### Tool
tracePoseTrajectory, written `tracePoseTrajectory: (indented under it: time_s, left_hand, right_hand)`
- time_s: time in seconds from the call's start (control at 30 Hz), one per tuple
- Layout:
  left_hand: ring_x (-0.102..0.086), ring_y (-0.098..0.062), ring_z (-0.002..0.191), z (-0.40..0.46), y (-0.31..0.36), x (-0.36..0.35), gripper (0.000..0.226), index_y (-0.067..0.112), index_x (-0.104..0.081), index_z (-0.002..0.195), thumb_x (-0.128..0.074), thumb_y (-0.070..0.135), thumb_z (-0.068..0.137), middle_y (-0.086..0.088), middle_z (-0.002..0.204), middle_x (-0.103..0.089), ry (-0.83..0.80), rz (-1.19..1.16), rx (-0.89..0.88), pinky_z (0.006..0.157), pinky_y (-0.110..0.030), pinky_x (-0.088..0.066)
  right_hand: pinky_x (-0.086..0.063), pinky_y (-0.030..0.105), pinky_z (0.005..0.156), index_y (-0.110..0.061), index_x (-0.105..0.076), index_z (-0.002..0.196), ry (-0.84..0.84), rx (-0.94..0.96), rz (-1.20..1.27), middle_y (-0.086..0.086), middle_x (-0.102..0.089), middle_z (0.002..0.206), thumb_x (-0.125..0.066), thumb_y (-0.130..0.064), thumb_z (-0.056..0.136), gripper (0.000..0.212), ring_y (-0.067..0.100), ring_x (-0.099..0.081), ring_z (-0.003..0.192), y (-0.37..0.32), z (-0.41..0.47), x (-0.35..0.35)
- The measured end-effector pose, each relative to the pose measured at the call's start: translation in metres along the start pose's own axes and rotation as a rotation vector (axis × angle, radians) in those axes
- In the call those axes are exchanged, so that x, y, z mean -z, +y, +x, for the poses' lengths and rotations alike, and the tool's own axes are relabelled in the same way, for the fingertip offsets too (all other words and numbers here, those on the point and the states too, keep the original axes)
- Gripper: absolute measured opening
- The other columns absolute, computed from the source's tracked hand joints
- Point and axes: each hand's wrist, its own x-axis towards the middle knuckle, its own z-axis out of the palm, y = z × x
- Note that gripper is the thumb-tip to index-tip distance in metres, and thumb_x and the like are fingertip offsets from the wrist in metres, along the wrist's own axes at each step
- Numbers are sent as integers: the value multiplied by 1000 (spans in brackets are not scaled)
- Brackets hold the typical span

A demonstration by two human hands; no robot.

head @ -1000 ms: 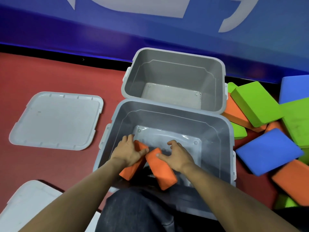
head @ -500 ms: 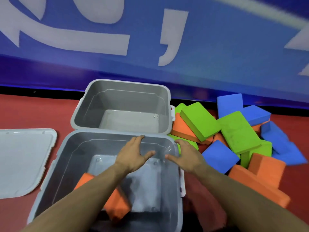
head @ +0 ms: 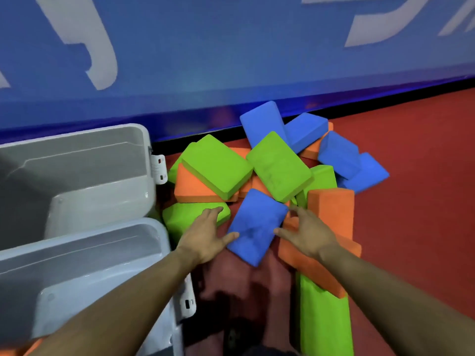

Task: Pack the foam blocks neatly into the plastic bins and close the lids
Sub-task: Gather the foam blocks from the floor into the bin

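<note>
Orange block (head: 18,352) in near bin (head: 164,242), arm-hidden.

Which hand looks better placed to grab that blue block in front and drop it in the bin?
Probably the left hand: its thumb already touches the blue block, and it is on the side of the near bin. The right hand reaches the block too, but would have to cross over.

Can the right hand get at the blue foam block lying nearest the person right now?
Probably yes. The right hand is open, its thumb at the right edge of the blue rectangular foam block, which lies on top with nothing over it. The left hand flanks its other side, thumb against it.
</note>
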Motion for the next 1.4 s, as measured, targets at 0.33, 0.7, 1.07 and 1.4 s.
tracePoseTrajectory:
  time_s: [0.33, 0.7, 1.07, 1.4]
  left_hand:
    - [-28, -26, 151, 117, 54, -83, 90, 8, -30, 155, -60, 63, 90, -10, 164, -28, -130, 261, -235, 123, -39, -25]
    - [-45, -34, 126, 161, 58, -97, 83, 19, -41, 150, -61, 66, 85, -13, 136, -48, -106, 628, -410, 111, -41, -31]
    - [-59, -32, 108, 100, 65, -44, 87, 18, -45, 117, -83, 70, 57, -6, 119, -61, -285, 646, -330, 88, -39, -45]
    - [-53, -25, 119, 26, 69, 19, 97, 24, -49, 136, -70, 84, 63, -2, 123, -52, -115, 458, -230, 98, -38, -44]
  right_hand:
    - [-39, 52, 110, -35, -42, 148, -19, -409, 37, 1, -45, 148, -56, -91, 67, 99, 31, -42, 137, 116, 10, 3]
    - [-46, 49, 104, -46, -36, 150, -150, -450, 111, 6, -40, 138, -63, -83, 72, 90, 38, -53, 126, 138, 10, -10]
    - [-51, 46, 100, -25, -40, 148, -69, -443, 221, 12, -56, 137, -72, -79, 62, 106, 35, -59, 122, 114, -28, 5]
    - [-43, 33, 104, -17, -34, 138, -25, -250, 295, -9, -54, 130, -72, -63, 79, 84, 19, -51, 114, 14, -91, 91]
